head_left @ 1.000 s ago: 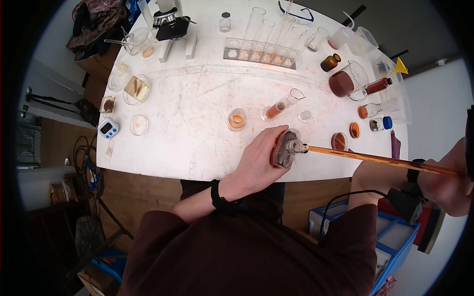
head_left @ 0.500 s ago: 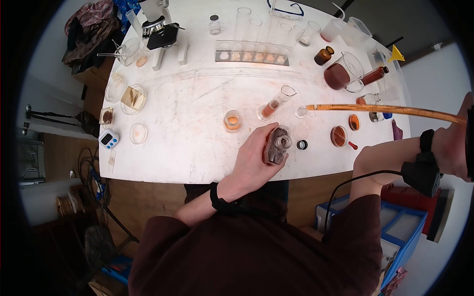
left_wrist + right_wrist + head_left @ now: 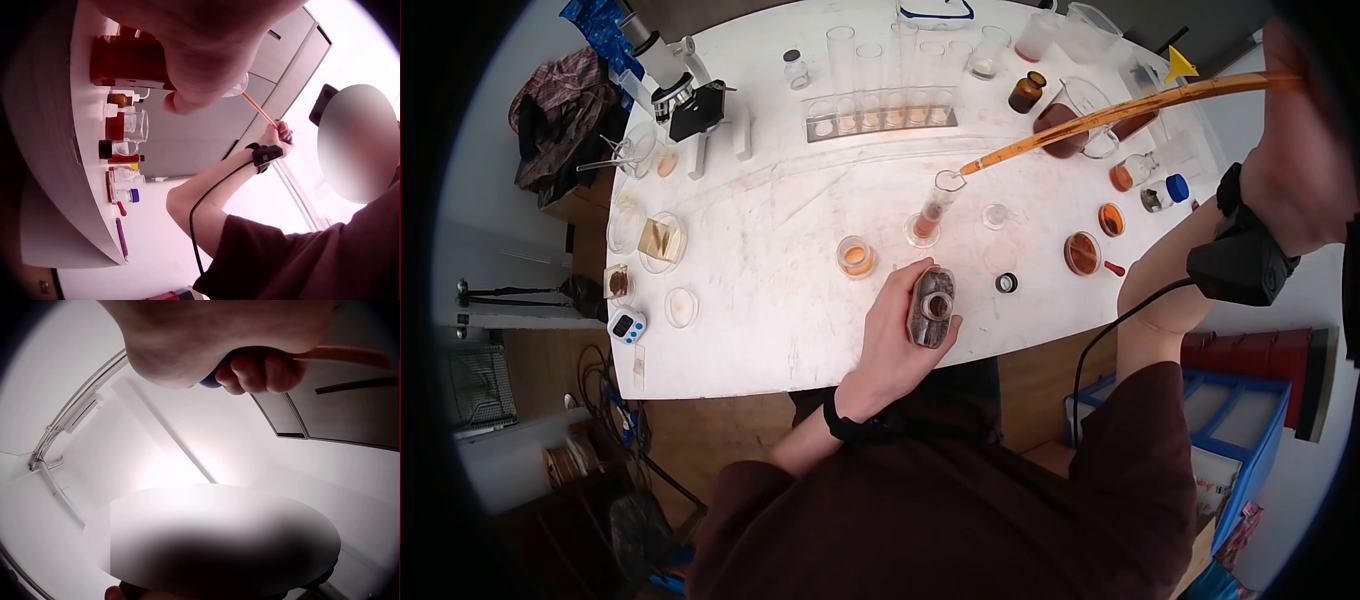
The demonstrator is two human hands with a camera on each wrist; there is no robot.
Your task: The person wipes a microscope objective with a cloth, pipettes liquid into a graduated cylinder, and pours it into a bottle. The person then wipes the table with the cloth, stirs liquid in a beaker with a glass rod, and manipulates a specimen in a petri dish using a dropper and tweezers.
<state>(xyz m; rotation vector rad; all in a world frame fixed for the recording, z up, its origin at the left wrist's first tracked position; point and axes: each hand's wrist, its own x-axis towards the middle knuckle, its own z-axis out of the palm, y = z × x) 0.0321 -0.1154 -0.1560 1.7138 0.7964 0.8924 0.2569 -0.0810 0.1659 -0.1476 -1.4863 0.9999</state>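
My left hand (image 3: 892, 325) grips a glass bottle (image 3: 930, 308) of dark red liquid, its uncapped mouth facing up, near the table's front edge. Raised high at the right, my right hand (image 3: 1295, 150) holds a long graduated pipette (image 3: 1100, 118) filled with orange liquid. In the right wrist view its fingers curl round a dark blue bulb (image 3: 212, 380). The pipette slants down leftward, its tip right at the mouth of a graduated cylinder (image 3: 934, 205) with some reddish liquid inside. A small jar (image 3: 856, 257) of orange stuff stands left of the cylinder.
A black cap (image 3: 1006, 283) lies right of the bottle, with petri dishes (image 3: 1082, 254) beyond it. Farther back stand a jug (image 3: 1060, 130), a brown bottle (image 3: 1027, 92) and a test tube rack (image 3: 880, 115). A microscope (image 3: 690, 105) and a timer (image 3: 627, 325) are at the left.
The pipette has come out of the bottle's mouth and swung up and left to the cylinder's mouth, the right hand rising with it. The left hand keeps hold of the bottle, drawn slightly back.
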